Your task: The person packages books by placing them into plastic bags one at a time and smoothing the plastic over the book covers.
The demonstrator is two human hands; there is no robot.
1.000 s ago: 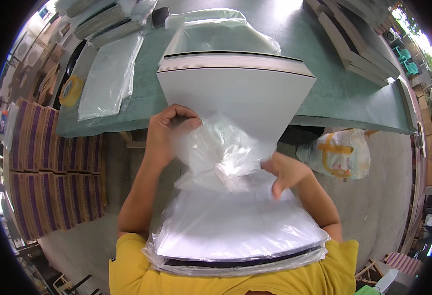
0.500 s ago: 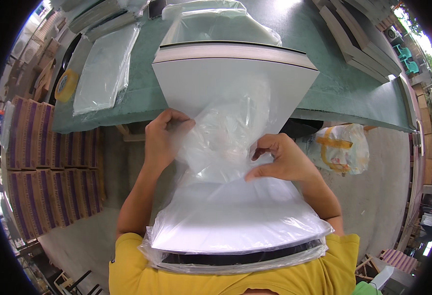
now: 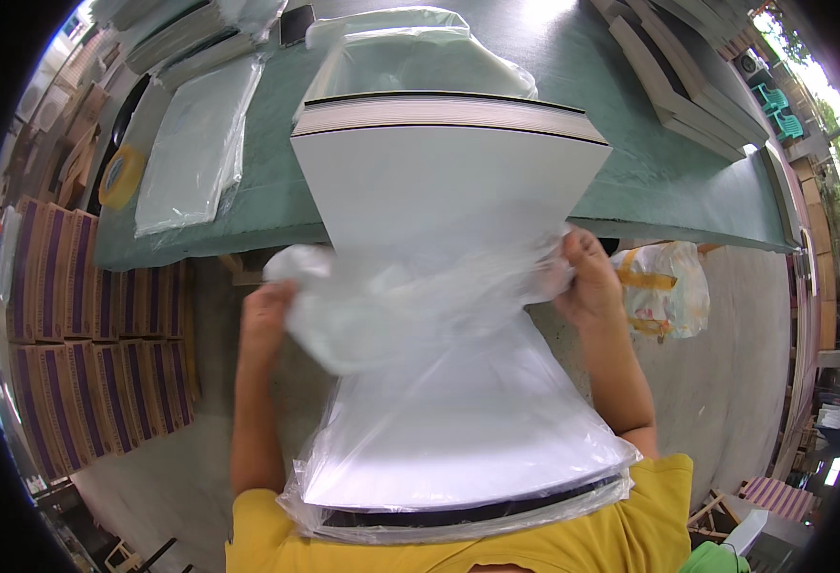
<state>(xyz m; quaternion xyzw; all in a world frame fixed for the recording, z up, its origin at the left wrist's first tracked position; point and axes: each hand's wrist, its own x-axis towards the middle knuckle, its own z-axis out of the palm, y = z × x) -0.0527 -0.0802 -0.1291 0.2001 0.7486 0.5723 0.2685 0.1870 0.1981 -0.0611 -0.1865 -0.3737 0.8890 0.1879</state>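
A thick stack of white sheets with black outer layers (image 3: 448,181) reaches from over the table's front edge back to my chest. Clear film of a plastic bag (image 3: 420,306) covers its near part, and the far end is bare. My left hand (image 3: 269,310) is closed on the bag's loose plastic, out beside the stack's left edge. On the opposite side my right hand (image 3: 590,277) pinches the same bag near the stack's right edge. Between the hands the plastic is stretched across the stack and blurred by motion.
Beyond the stack, more clear plastic bags (image 3: 420,62) lie on the green table (image 3: 286,143). To the left are wrapped white sheets (image 3: 195,143) and a yellow tape roll (image 3: 122,178). Brown cartons (image 3: 95,315) stand at left, board stacks (image 3: 678,86) at far right.
My hands have moved apart, the left outward and down, the right outward and up. Bunched plastic over the stack is now spread wide between them, lower on the white face.
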